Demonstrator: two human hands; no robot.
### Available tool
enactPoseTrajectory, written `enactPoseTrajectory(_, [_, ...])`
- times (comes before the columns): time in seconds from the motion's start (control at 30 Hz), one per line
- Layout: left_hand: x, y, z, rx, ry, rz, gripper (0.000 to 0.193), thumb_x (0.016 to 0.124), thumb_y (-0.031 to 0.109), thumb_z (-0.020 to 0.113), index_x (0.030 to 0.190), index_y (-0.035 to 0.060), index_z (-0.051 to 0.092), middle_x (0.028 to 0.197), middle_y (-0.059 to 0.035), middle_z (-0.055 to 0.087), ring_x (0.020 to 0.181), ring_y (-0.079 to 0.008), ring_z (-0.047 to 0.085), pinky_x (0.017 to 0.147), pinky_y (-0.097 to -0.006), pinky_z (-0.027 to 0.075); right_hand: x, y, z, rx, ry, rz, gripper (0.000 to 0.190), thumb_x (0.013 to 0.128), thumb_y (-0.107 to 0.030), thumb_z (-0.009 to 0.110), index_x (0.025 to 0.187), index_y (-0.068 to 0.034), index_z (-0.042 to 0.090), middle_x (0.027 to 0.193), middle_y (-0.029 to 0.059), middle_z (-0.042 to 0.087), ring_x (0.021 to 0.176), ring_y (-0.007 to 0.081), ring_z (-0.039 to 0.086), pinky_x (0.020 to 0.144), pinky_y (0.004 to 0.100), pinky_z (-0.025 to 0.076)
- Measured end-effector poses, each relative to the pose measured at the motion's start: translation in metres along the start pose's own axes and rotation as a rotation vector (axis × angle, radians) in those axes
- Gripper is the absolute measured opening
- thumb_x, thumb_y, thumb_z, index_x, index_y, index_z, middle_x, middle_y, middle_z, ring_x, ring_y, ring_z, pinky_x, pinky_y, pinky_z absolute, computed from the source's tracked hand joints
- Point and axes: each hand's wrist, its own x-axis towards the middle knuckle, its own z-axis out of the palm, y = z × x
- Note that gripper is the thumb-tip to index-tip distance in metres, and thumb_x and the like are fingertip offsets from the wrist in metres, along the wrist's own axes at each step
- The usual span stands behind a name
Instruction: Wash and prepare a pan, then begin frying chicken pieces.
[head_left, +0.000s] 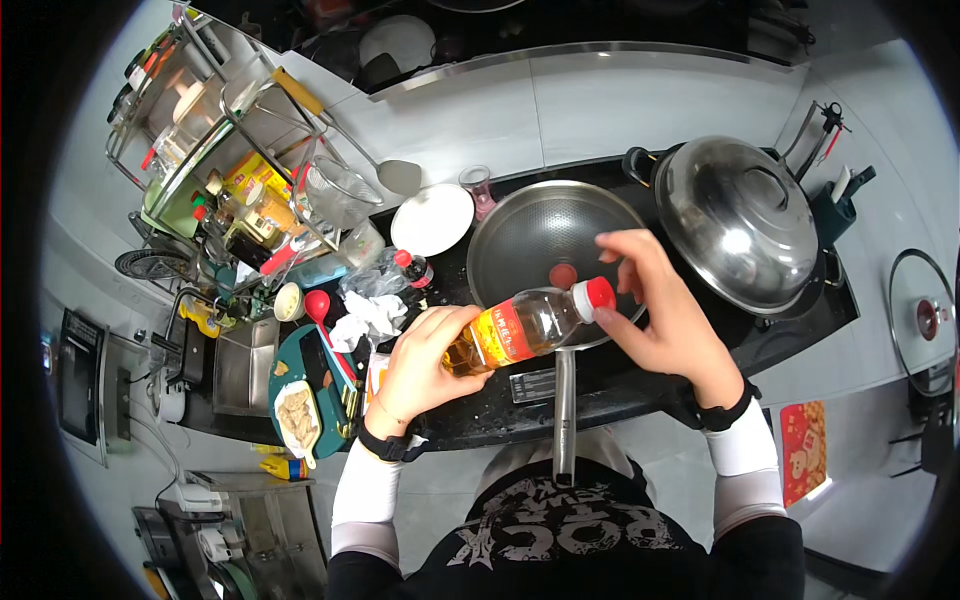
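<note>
A clear plastic bottle of golden cooking oil (510, 330) lies tilted in my left hand (426, 364), which grips its lower end. The red cap (598, 294) is on the bottle and points right. Beside that cap is my right hand (656, 307), thumb and fingers apart; whether the thumb touches the cap I cannot tell. Under the bottle and beyond it sits a frying pan (555, 225) with a textured interior and a metal handle (565, 412) towards me. The bottle and hands hide part of its near rim.
Right of the pan stands a lidded wok (739, 225). To the left are a white plate (433, 220), crumpled tissues (369, 321), a small dark bottle (414, 268), a green board (330, 442) with a dish of pale food (297, 416), and a sink (246, 367). A rack (225, 112) holds bottles.
</note>
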Motion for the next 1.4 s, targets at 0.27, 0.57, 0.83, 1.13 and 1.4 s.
enactPoseTrajectory(0.27, [0.004, 0.003, 0.001, 0.073, -0.008, 0.021, 0.060, 0.050, 0.012, 0.076, 0.105, 0.0034, 0.053, 0.096, -0.0129, 0.057, 0.089, -0.0305, 0.056, 0.079, -0.0364, 0.044, -0.007, 0.007, -0.003, 0.108, -0.093, 0.282, 0.022, 0.075, -0.011, 0.064, 0.093, -0.002, 0.054, 0.059, 0.0025, 0.048, 0.050, 0.0116, 0.045, 0.049, 0.0245, 0.037])
enactPoseTrajectory(0.57, [0.012, -0.013, 0.003, -0.059, -0.106, 0.022, 0.060, 0.053, 0.011, 0.076, 0.106, 0.0026, 0.051, 0.098, -0.0138, 0.057, 0.090, -0.0314, 0.055, 0.081, -0.0361, 0.044, -0.020, 0.017, -0.010, 0.051, -0.039, 0.083, 0.033, 0.073, -0.001, 0.060, 0.104, -0.005, 0.051, 0.080, 0.0077, 0.051, 0.065, 0.0176, 0.048, 0.060, 0.0270, 0.041])
enactPoseTrajectory(0.83, [0.026, -0.042, 0.012, 0.199, -0.038, -0.090, 0.059, 0.050, 0.013, 0.074, 0.104, 0.0046, 0.052, 0.091, -0.0145, 0.059, 0.086, -0.0322, 0.056, 0.078, -0.0371, 0.045, -0.052, 0.031, -0.019, 0.101, 0.160, 0.204, 0.036, 0.073, -0.001, 0.062, 0.107, -0.003, 0.049, 0.077, 0.0036, 0.047, 0.064, 0.0122, 0.043, 0.061, 0.0235, 0.040])
enactPoseTrajectory(1.13, [0.037, -0.066, 0.020, 0.328, -0.062, -0.112, 0.057, 0.048, 0.014, 0.073, 0.101, 0.0053, 0.053, 0.084, -0.0149, 0.058, 0.080, -0.0335, 0.056, 0.072, -0.0384, 0.046, -0.087, 0.046, -0.018, 0.111, 0.204, 0.291, 0.035, 0.073, -0.002, 0.063, 0.105, -0.002, 0.050, 0.077, 0.0041, 0.049, 0.067, 0.0129, 0.045, 0.064, 0.0239, 0.040])
enactPoseTrajectory(1.4, [0.046, -0.072, 0.026, 0.413, -0.089, -0.073, 0.057, 0.048, 0.015, 0.073, 0.100, 0.0055, 0.053, 0.083, -0.0143, 0.058, 0.077, -0.0332, 0.057, 0.069, -0.0380, 0.047, -0.108, 0.055, -0.019, 0.104, 0.232, 0.370, 0.034, 0.073, -0.001, 0.063, 0.104, -0.001, 0.050, 0.076, 0.0042, 0.048, 0.068, 0.0139, 0.045, 0.067, 0.0248, 0.040])
